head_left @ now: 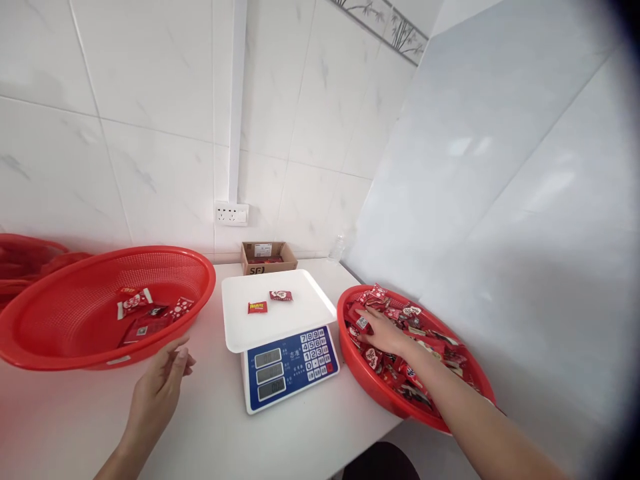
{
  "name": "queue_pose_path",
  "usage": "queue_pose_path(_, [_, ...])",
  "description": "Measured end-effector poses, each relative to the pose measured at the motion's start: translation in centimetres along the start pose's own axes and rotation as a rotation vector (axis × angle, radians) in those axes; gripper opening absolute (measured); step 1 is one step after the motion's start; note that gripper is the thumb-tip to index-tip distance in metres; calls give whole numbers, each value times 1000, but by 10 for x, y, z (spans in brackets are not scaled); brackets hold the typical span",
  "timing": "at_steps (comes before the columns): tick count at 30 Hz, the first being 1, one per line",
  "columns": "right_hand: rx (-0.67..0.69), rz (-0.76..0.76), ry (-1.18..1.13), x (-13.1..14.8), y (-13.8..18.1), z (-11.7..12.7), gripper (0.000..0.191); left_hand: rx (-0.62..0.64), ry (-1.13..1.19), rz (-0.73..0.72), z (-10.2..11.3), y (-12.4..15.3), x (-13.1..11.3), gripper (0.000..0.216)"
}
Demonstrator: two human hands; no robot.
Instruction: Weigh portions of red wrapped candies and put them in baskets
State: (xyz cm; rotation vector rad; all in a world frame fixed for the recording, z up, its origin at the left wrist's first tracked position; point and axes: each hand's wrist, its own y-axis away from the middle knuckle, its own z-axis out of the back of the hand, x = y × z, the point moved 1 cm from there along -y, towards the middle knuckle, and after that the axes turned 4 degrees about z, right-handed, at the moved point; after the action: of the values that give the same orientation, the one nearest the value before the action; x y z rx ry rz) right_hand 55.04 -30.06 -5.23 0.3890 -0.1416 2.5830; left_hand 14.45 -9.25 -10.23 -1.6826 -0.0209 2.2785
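Observation:
My right hand [384, 331] reaches into the red basket on the right [370, 383], among many small wrapped snacks. Its fingers and thumb are around a red packet with a square printed code [362, 323]. Beside the left basket, my left hand [159, 379] hovers above the table, loosely curled, with nothing in it. Between the hands stands a white and blue weighing scale [295, 370]. On its white tray [245, 333] lie a small red packet with yellow lettering [257, 307] and a dark red wrapped piece [281, 295].
The red basket on the left [55, 360] holds several wrapped snacks [134, 303]. Behind the scale is a small cardboard box [270, 259] with red items inside. A clear glass or jar [337, 249] stands near the corner. A power socket [231, 214] is on the tiled wall.

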Motion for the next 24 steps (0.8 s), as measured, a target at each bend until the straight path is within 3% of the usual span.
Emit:
queue_pose_path(6, [-78,-64,54,3,-3,16,26,-6,22,1,0,-2,2,52])
queue_pose_path(14, [-326,-137,-75,27,-14,54,28,-16,45,-12,1,1,-3,49])
queue_pose_path(16, [-314,-140,-200,40,-18,50,30,-10,52,-28,0,2,-1,48])
queue_pose_path(20, [-164,-107,-468,76,-27,25,35,22,68,-64,-3,2,6,43])
queue_pose_path(24, [-59,-34,-480,112,-36,-3,40,16,98,-61,-3,1,9,41])
